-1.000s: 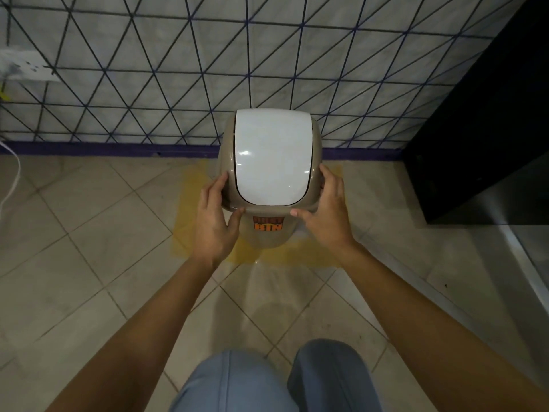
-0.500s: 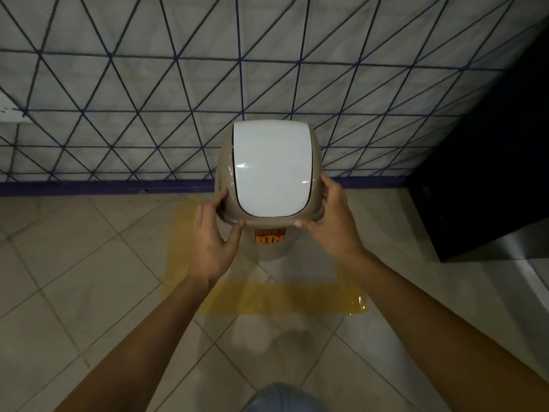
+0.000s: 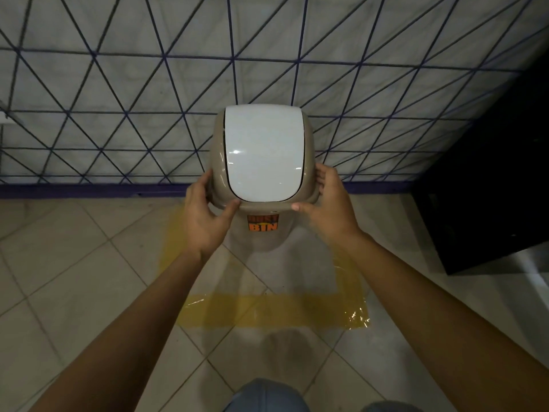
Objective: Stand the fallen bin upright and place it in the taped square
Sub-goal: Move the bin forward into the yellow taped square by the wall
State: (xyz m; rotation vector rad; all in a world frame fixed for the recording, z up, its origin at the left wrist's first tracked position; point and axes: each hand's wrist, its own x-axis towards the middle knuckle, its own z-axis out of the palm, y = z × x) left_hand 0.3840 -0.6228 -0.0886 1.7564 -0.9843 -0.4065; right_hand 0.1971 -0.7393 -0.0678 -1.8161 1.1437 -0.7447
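**Setting the dustbin inside the tape**

Standing upright, the beige dustbin (image 3: 263,233) sits within the yellow taped square (image 3: 276,313) on the tiled floor (image 3: 74,263), toward the square's far edge by the wall (image 3: 118,84). The left hand (image 3: 205,221) and right hand (image 3: 326,212) clasp opposite sides of its lid rim, fingers curled around it, likely to steady and square it. The white swing flap (image 3: 263,153) stays untouched.

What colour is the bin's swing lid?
White, on a beige bin; the lid shows best in the head view.

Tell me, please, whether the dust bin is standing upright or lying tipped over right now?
Upright: the dust bin shows its white swing lid on top, label below, inside the yellow taped square.
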